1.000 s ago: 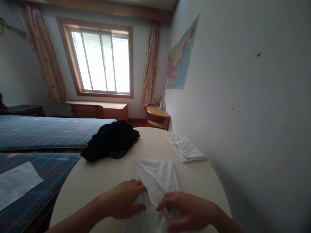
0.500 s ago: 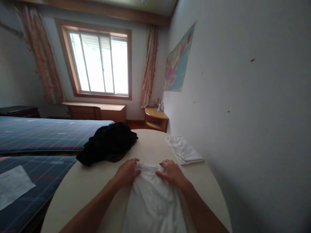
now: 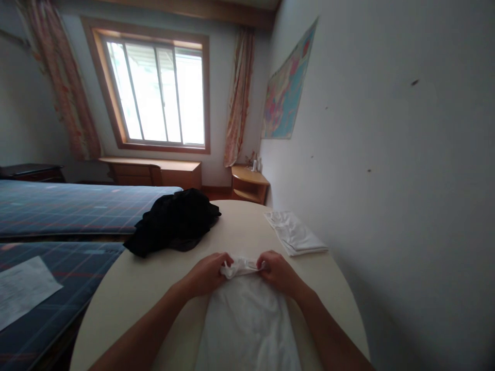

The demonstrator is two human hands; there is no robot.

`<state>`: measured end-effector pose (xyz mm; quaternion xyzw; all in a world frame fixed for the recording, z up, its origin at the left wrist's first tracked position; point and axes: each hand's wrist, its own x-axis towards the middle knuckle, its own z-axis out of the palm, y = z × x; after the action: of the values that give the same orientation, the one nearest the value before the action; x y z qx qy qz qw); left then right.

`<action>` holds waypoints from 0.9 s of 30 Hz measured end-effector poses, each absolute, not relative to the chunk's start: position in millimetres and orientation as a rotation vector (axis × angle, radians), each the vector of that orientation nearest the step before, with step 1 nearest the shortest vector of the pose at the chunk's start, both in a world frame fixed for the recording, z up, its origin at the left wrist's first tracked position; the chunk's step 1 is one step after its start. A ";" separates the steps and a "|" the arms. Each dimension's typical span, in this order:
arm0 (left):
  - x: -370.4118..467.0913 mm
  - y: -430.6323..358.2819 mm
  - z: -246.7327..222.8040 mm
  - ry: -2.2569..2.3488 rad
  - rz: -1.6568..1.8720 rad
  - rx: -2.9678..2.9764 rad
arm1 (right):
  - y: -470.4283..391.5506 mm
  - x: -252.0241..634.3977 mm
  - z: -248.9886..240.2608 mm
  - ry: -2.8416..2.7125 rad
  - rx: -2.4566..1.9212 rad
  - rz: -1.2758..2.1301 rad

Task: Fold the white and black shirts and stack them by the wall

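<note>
White cloth (image 3: 247,319) — 2 hands' fingers pinch its far edge; black cloth (image 3: 176,221) left, near.

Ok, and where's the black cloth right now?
In the head view, the black cloth lies bunched at the far left of the round table, beside the blue plaid mattress.

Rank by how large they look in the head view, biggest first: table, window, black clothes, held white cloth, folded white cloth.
Table
Window
Held white cloth
Black clothes
Folded white cloth
</note>
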<state>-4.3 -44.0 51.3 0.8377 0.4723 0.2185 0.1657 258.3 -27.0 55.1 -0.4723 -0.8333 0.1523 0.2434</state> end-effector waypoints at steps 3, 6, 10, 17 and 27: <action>-1.9 -44.8 49.4 1.335 0.585 2.435 | -26.9 259.0 51.8 -2.260 -1.290 0.426; -1.1 -42.5 46.8 1.291 0.592 2.438 | -28.6 256.0 51.4 -2.263 -1.306 0.431; 0.3 -32.3 43.6 1.301 0.759 2.283 | -28.4 255.2 56.6 -2.256 -1.318 0.449; 2.7 -1.3 23.1 1.318 0.961 2.074 | -17.2 265.3 49.9 -2.109 -1.438 0.406; 4.2 12.9 8.3 1.342 1.095 2.028 | 1.3 278.3 42.0 -1.865 -1.357 0.538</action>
<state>4.2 12.9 8.3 0.7391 0.4890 0.3991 0.2353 278.3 1.3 42.0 -0.5308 -0.7293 0.2105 0.3770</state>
